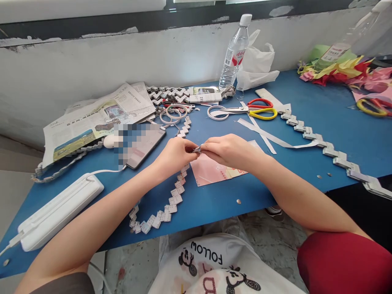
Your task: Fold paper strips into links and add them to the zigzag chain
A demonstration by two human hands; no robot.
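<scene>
Folded piece (pixel 197 150): left hand (pixel 177 156) and right hand (pixel 225 149) pinch it together above the worktop (pixel 211 200); its shape is hardly seen;
Zigzag chain (pixel 176 199): many links seem already done;
White strips (pixel 260 131): loose; probably left to use.

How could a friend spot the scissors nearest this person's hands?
On the blue table, find the water bottle near the wall. Between it and the right hand, slightly to the right, lie scissors with one red and one yellow handle. The white ring under their blades sets them apart from the other pair at far right, beside coloured paper.
</scene>
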